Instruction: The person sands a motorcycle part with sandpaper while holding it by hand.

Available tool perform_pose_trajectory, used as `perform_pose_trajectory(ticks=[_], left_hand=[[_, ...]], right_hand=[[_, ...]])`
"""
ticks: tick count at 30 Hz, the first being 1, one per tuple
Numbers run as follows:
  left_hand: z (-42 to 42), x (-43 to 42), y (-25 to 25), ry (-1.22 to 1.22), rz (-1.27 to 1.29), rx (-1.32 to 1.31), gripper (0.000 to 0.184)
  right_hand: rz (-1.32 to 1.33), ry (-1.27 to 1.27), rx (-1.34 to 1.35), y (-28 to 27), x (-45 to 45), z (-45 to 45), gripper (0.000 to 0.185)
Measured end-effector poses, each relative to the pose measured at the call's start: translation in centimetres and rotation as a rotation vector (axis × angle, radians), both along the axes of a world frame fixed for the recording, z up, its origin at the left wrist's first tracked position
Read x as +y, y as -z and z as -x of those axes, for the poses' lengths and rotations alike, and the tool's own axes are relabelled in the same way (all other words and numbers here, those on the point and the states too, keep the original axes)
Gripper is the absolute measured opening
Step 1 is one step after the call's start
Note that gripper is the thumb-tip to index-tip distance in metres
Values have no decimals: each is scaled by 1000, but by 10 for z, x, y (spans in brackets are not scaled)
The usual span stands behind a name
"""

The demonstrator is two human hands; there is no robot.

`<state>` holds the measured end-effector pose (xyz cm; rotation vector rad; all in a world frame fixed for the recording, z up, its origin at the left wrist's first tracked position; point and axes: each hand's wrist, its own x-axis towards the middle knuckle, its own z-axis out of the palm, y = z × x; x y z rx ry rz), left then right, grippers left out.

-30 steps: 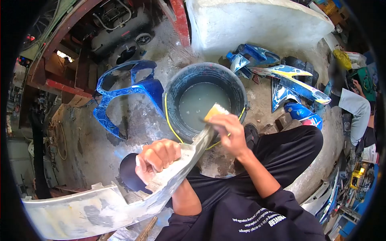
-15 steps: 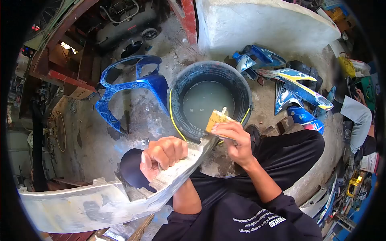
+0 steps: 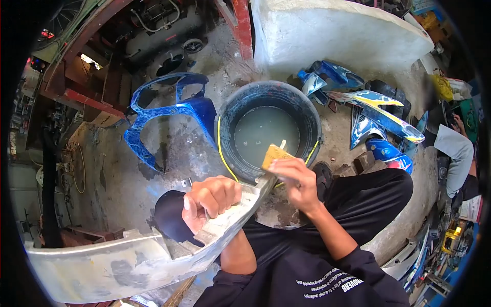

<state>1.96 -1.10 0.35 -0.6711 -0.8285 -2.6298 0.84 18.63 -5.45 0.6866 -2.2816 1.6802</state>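
A long curved grey-white panel (image 3: 148,261) stretches from the lower left up to the rim of a dark bucket (image 3: 225,110), which holds cloudy water. My left hand (image 3: 210,200) is closed around the panel's upper part. Folded yellow-brown sandpaper (image 3: 273,156) is pinched in my right hand (image 3: 296,181), at the panel's narrow top end. That end lies near the bucket's front rim. Beyond the sandpaper a small pale tip sticks up over the water; I cannot make out what it is.
A blue plastic frame (image 3: 199,110) lies on the floor left of the bucket. Blue, white and yellow fairing pieces (image 3: 378,105) lie to its right, before a white wall (image 3: 332,33). At the far right a person's grey-clad leg (image 3: 455,153) shows.
Since a second ago the view has shifted, so the bucket appears further right. My right hand has turned the sandpaper slightly at the panel's end. My left hand keeps its hold.
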Motion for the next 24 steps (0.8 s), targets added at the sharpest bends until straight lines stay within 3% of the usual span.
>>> perform_pose_trajectory(ticks=[8,14,20,24], left_hand=[[2,4,-4,-16,-4,6,57],[0,5,1,-26,-16,-21,59],[-2,5,-3,11,8,16,60],[0,5,-1,-6,11,1,60]], right_hand=[[22,-9,31,-15,-8,-7,39],[-60,45,25,5,-1,5,35],[15,-81,37,-27,-7,-11,36],[-47,10,19,-4,-1,5,39]])
